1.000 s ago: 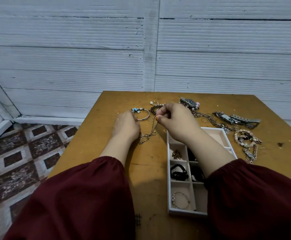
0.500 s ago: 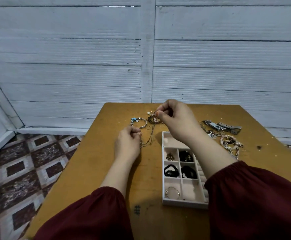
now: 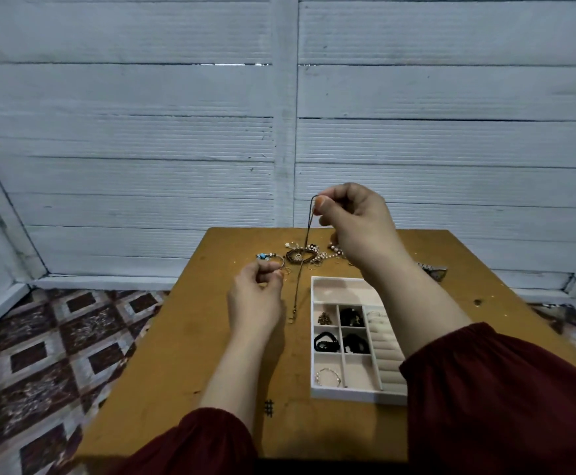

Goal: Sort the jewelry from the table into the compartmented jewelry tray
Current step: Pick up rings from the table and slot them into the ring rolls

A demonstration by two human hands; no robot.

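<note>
The right hand (image 3: 351,217) pinches a chain (image 3: 302,269) dangling beside the left edge of the tray (image 3: 348,394), while the left hand (image 3: 255,296) curls nearby, grip unclear.

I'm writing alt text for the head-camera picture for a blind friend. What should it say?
A person's right hand holds up a thin dark metal chain by a pinch, its lower end near the brown wooden table. The left hand, fingers curled, is beside the chain, left of a white partly filled compartmented jewelry tray; loose bracelets lie beyond.
</note>
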